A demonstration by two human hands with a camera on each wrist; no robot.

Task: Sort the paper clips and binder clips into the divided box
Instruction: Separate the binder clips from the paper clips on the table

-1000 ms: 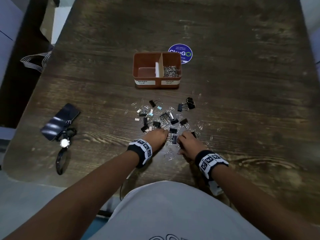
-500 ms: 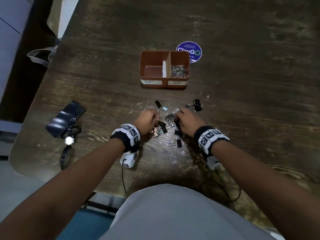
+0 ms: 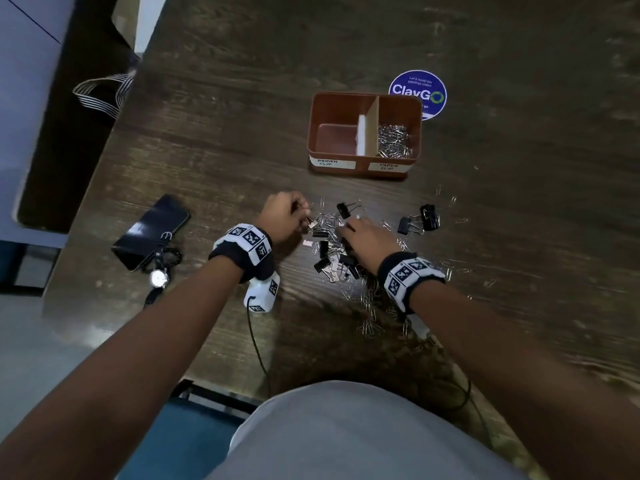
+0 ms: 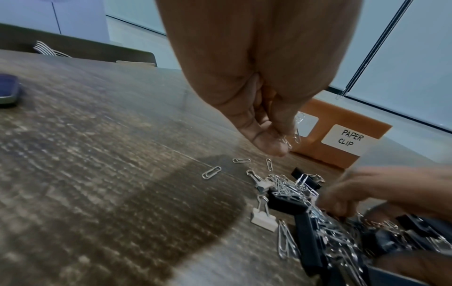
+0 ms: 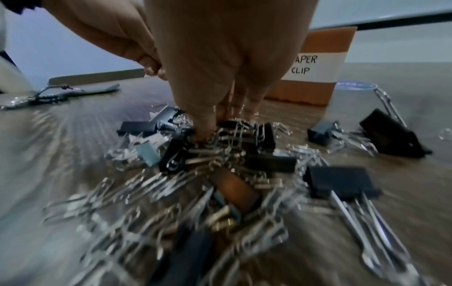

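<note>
While right hand (image 3: 363,237) keeps digging pile, grip unclear, left hand (image 3: 282,216) has lifted, pinching paper clips (image 4: 292,138).

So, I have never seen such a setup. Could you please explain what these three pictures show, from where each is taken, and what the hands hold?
No machine here: a person works with bare hands, wearing one camera on the head and one on each wrist. The head view looks down on a dark wooden table. The other two look along each hand.

On the table stands a brown divided box, with silver paper clips in its right compartment. Nearer lies a mixed pile of clips, plus a black phone and a round blue sticker.

The left hand pinches a few silver paper clips. The right hand reaches its fingertips into the pile; what it grips is unclear.
</note>
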